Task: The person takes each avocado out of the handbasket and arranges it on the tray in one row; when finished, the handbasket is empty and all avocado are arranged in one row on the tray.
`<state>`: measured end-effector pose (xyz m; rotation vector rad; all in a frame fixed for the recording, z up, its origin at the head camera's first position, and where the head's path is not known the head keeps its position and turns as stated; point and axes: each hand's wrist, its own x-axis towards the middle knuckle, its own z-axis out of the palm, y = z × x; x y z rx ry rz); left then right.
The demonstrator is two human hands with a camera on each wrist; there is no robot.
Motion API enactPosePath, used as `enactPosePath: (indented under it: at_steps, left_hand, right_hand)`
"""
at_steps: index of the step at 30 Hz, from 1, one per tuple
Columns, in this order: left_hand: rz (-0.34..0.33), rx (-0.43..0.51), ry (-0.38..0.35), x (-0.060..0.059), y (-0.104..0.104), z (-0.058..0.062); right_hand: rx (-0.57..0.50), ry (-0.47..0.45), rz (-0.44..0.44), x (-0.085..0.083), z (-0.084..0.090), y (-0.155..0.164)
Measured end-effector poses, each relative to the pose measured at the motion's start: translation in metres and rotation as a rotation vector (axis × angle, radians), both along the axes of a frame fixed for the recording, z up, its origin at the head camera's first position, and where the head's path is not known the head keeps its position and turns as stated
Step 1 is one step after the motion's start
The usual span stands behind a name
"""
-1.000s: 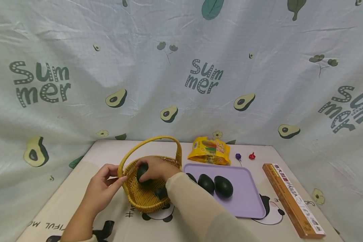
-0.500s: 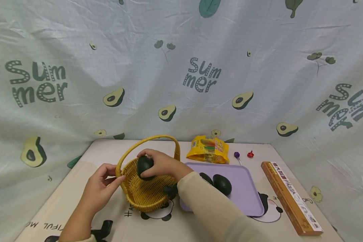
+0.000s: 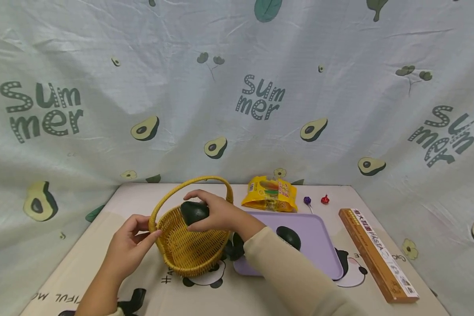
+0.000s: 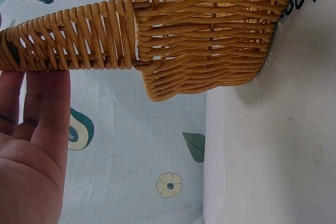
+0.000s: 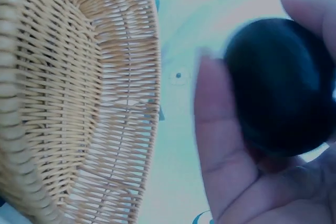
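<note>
A yellow wicker basket (image 3: 191, 268) stands on the table, its woven inside showing. My left hand (image 3: 124, 250) pinches the lower left end of its arched handle (image 3: 173, 194) between thumb and fingers. In the left wrist view, fingers (image 4: 50, 103) lie against the woven handle (image 4: 100, 32). Over the basket's back rim, my right hand (image 3: 225, 215) grips a dark green avocado (image 3: 192, 212). The right wrist view has that avocado (image 5: 281, 87) between thumb and fingers, beside the basket wall (image 5: 131, 93). Another avocado (image 3: 289, 237) lies on the lilac tray (image 3: 317, 250), partly behind the right sleeve.
Behind the tray lies a yellow snack bag (image 3: 270, 195). To its right are a purple lollipop (image 3: 307, 201) and a small red wrapped candy (image 3: 324, 199). A long pasta box (image 3: 379, 254) lies along the right side. A printed curtain (image 3: 237, 87) hangs behind the table.
My right hand has lifted the avocado from inside the basket up to its rim and moved slightly right, turning it. The left hand keeps its hold on the handle.
</note>
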<state>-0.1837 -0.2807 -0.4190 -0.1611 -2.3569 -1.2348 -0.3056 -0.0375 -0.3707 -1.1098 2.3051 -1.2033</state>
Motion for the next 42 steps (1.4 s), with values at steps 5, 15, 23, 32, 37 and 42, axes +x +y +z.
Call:
enactPosePath:
  at_steps: [5,15,23,32,37,42]
  left_hand:
    - [-0.002,0.006,0.005,0.001,0.000,0.000]
    - [-0.008,-0.023,0.015,0.000,0.000,0.002]
    - [-0.007,-0.020,0.006,-0.001,0.001,0.000]
    - [0.013,-0.032,0.021,0.000,0.000,0.000]
    - [0.006,-0.028,0.014,0.001,0.001,0.000]
    - [0.009,-0.028,0.004,0.002,0.001,0.001]
  right_hand:
    - [-0.059,0.025,0.016,0.003,-0.002,0.010]
    - [-0.133,-0.084,-0.042,0.010,-0.003,0.040]
    - [-0.111,-0.035,-0.124,0.014,0.000,0.069]
    - [-0.146,-0.113,-0.119,0.016,-0.001,0.095]
    - [-0.186,-0.134,-0.199,0.019,-0.007,0.116]
    - [-0.132,-0.054,-0.326,0.022,-0.011,0.139]
